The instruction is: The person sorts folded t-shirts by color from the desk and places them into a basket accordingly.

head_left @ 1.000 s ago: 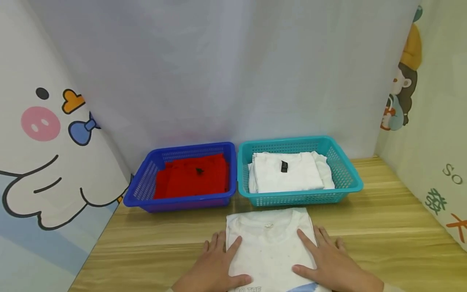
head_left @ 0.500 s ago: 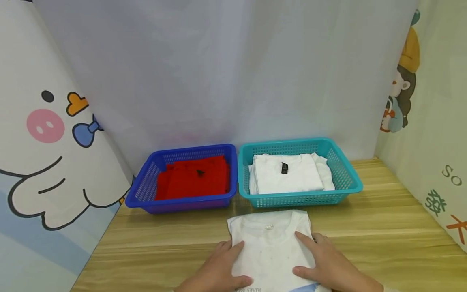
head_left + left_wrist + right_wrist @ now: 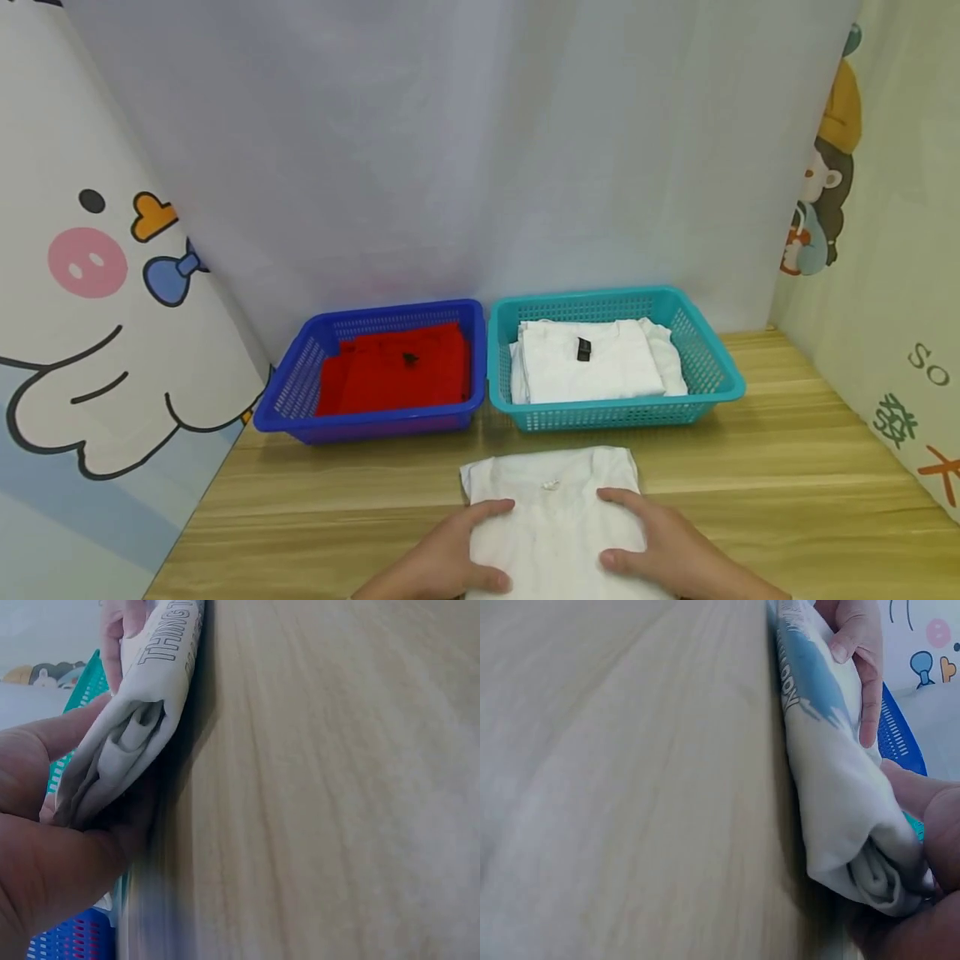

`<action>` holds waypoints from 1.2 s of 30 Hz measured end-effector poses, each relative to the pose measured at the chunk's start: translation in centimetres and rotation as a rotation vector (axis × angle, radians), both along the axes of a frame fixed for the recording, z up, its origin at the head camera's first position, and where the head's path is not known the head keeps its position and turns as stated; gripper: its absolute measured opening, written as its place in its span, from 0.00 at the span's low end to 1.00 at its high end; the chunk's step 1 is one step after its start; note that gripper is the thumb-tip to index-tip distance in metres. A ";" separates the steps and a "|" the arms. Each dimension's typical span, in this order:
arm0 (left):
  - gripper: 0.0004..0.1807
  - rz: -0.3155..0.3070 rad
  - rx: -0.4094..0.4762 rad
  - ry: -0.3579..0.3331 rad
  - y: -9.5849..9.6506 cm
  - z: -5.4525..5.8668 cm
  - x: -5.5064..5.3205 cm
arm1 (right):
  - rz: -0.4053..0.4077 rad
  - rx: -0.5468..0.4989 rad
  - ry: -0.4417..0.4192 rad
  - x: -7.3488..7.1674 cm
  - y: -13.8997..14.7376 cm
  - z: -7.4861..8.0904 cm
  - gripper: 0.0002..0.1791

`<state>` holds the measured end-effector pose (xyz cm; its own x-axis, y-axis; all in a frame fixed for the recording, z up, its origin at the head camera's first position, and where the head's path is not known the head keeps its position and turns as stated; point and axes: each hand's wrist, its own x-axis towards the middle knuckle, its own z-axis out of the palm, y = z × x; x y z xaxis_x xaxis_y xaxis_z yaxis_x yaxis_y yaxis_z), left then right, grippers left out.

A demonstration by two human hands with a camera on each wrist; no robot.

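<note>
A folded white T-shirt (image 3: pixel 552 537) lies at the front of the table in the head view, collar toward the baskets. My left hand (image 3: pixel 459 554) grips its left side, thumb and forefinger on top and the other fingers out of sight beneath. On the opposite side, my right hand (image 3: pixel 666 546) holds the shirt in the same way. Rolled layers of the shirt (image 3: pixel 131 742) show between the fingers and thumb in the left wrist view. The right wrist view shows the shirt's blue print (image 3: pixel 817 671) and its folded end by my right hand.
Behind the shirt stand a blue basket (image 3: pixel 382 415) with folded red clothes (image 3: pixel 405 371) and, to its right, a teal basket (image 3: pixel 615 414) with folded white clothes (image 3: pixel 592 367). A pale curtain (image 3: pixel 480 150) hangs behind them. Wood-grained tabletop (image 3: pixel 787 467) extends to both sides.
My fingers, spread flat over the shirt's sides at first, have curled under its edges. The shirt has shifted slightly toward me, and its printed lettering has gone out of the head view.
</note>
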<state>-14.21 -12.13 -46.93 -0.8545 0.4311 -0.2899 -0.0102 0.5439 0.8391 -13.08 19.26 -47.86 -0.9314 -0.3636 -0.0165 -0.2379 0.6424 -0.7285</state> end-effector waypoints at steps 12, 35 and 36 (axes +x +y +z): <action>0.37 0.045 0.364 -0.037 -0.8 -0.3 0.2 | -0.070 -0.272 -0.184 0.0 0.2 0.4 0.36; 0.37 0.180 0.611 0.073 -1.3 5.1 0.9 | -0.059 -0.575 -0.173 1.1 0.6 5.8 0.40; 0.38 0.184 0.611 0.086 -1.3 5.3 0.8 | -0.076 -0.567 -0.168 1.0 0.6 6.0 0.40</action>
